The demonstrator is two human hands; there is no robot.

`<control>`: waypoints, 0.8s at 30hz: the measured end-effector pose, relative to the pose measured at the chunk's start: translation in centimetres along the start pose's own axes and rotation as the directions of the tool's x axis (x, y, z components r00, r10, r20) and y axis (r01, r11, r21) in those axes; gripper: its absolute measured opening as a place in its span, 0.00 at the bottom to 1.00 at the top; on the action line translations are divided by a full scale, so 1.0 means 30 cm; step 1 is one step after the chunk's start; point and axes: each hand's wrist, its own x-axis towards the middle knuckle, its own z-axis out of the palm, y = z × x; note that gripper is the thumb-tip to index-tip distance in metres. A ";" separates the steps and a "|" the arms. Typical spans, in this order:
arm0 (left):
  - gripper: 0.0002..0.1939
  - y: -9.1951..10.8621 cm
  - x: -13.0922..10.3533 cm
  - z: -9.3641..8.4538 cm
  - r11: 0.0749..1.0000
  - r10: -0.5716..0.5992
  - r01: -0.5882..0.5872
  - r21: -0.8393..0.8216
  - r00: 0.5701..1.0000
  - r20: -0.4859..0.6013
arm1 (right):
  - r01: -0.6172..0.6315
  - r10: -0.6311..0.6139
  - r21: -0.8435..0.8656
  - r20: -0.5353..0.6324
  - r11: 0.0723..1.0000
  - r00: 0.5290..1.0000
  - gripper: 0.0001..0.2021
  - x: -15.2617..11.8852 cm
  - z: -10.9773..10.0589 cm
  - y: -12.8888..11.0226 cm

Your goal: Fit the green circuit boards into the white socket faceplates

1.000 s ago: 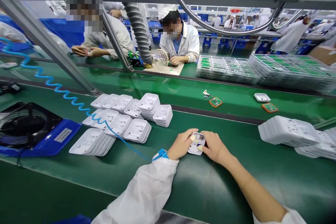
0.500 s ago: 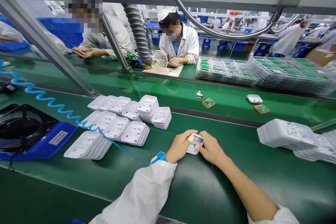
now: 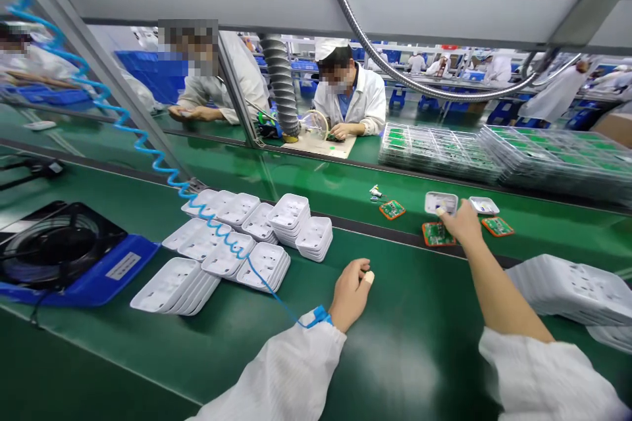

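My right hand [image 3: 461,223] reaches over the far green strip and grips a small white housing [image 3: 441,202] by its near edge. Just below that housing an orange-edged circuit board [image 3: 437,234] touches or lies very close to my fingers. My left hand [image 3: 352,293] rests on the green mat [image 3: 395,342], its fingers loosely curled and apart, holding nothing; a pale cover is on one fingertip. A blue coiled cord [image 3: 276,296] runs to the band at my left wrist. Another white housing [image 3: 484,205] and board [image 3: 498,226] lie to the right.
Stacked white housings [image 3: 264,264] stand left of centre, more [image 3: 573,289] at the right. A fan [image 3: 64,237] sits on a blue base at far left. Another board [image 3: 392,210] and small parts [image 3: 376,192] lie on the strip. Beyond are clear trays [image 3: 439,151] and a person [image 3: 350,95].
My right hand has moved from the middle, beside my left hand, forward and right onto the strip with the white housing. A board now shows below it. My left hand has let go, and the view has shifted.
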 end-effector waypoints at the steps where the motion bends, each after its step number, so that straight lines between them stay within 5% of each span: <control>1: 0.14 0.002 0.002 0.006 1.000 0.014 -0.014 0.012 1.000 0.005 | 0.015 -0.024 -0.104 -0.090 0.995 0.996 0.30 0.034 0.014 -0.010; 3: 0.13 0.006 0.006 0.015 0.998 0.041 -0.042 0.042 0.999 0.020 | 0.118 -0.144 -0.272 -0.080 0.955 0.986 0.33 0.064 0.086 -0.045; 5: 0.13 0.011 0.008 0.019 0.996 0.060 -0.062 0.066 0.998 0.036 | 0.260 -0.249 -0.313 0.076 0.914 0.965 0.33 0.060 0.195 -0.090; 8: 0.13 0.017 0.007 0.015 0.996 0.064 -0.067 0.065 0.997 0.045 | 0.309 -0.255 -0.334 0.195 0.890 0.947 0.33 0.035 0.348 -0.161; 11: 0.13 0.021 0.004 0.007 0.997 0.055 -0.057 0.047 0.997 0.048 | 0.325 -0.262 -0.358 0.214 0.875 0.941 0.32 0.030 0.420 -0.219; 17: 0.13 0.015 0.010 -0.004 0.999 0.034 -0.034 -0.007 0.999 0.029 | 0.361 -0.289 -0.353 0.241 0.863 0.926 0.34 -0.036 0.339 -0.268; 24: 0.14 -0.020 0.034 0.004 0.996 0.002 -0.011 -0.088 0.995 -0.102 | 0.554 -0.453 -0.319 0.340 0.769 0.824 0.34 -0.493 0.141 -0.103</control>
